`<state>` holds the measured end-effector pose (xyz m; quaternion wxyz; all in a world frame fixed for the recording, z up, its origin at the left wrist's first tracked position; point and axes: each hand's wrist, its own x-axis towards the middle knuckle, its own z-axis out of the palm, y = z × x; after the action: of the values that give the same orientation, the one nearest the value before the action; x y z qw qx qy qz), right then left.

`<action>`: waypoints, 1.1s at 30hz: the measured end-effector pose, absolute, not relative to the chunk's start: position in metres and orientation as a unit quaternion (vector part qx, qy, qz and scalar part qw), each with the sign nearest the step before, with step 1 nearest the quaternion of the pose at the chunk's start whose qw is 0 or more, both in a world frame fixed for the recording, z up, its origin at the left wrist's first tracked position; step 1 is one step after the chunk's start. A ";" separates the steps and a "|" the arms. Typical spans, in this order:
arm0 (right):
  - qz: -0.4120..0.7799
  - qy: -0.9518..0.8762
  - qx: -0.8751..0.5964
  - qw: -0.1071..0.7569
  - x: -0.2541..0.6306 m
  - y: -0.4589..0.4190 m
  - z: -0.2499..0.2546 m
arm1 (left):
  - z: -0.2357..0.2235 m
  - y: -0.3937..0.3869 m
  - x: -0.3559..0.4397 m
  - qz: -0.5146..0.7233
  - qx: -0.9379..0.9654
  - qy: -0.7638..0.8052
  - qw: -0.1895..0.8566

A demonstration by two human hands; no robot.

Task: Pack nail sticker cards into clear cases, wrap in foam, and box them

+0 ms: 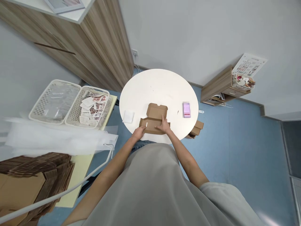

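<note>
A brown cardboard mailer box (152,123) lies unfolded at the near edge of the round white table (160,84), its lid flap spread away from me. My left hand (138,132) grips the box's left front corner. My right hand (165,126) rests on the right part of the box with thumb and fingers spread. A small white strip (146,124) shows inside the box near my left fingers. Left of the box lies a flat, whitish translucent packet (128,116). A pink-purple pack (186,110), blurred in the picture, lies on the table's right side.
On the left, a pale yellow table (80,175) bears white baskets (68,122) of clear bags and printed cards, white wrapping sheets (56,138) and stacked flat cardboard (21,188). Folded boxes (196,128) sit below the round table's right edge. A wooden cabinet (108,40) stands behind left.
</note>
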<state>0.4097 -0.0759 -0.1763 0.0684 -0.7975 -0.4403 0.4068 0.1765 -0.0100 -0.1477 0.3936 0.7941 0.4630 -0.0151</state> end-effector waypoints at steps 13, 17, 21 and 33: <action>0.409 -0.481 -0.775 0.022 0.400 -0.098 -0.190 | -0.183 0.005 0.181 -0.128 0.782 0.495 0.356; 0.393 -0.479 -0.785 0.008 0.402 -0.092 -0.189 | -0.176 0.005 0.192 -0.159 0.796 0.491 0.315; 0.387 -0.484 -0.785 0.005 0.401 -0.092 -0.189 | -0.170 0.001 0.193 -0.144 0.803 0.498 0.294; 0.385 -0.489 -0.783 0.012 0.402 -0.094 -0.199 | -0.178 0.003 0.178 -0.102 0.746 0.590 0.291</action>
<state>0.4017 -0.0936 -0.1992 0.0115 -0.7825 -0.4889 0.3854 0.1782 0.0028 -0.1780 0.2915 0.7459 0.5902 -0.1021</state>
